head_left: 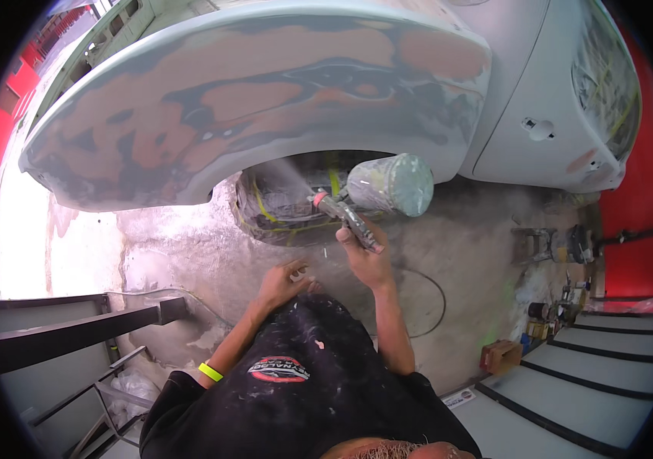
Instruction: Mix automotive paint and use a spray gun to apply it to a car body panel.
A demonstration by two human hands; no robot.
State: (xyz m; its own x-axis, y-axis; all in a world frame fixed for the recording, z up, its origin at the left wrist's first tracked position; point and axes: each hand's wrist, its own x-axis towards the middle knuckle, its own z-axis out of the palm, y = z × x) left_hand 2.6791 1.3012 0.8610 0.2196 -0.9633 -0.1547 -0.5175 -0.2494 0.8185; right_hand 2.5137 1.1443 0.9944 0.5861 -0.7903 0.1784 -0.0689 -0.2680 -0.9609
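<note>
My right hand [368, 258] is wrapped round the handle of a paint spray gun [339, 213]. A whitish, paint-smeared cup [392, 185] sits on the gun, tilted to the right. Pale mist leaves the nozzle toward the upper left, in front of the wheel arch. Above it curves a car's rear side panel [265, 99], patchy in grey, white and pinkish brown. The wheel [280, 206] is wrapped in plastic with yellow-green tape. Near my waist, my left hand [284, 281] holds nothing, its fingers loosely bent and apart.
A light grey car door [540, 115] with a masked window stands at the right. On the concrete floor [158, 252] a thin hose [442, 298] loops beside me. A cardboard box [501, 356] lies at the lower right, and a dark metal beam [81, 329] juts in from the left.
</note>
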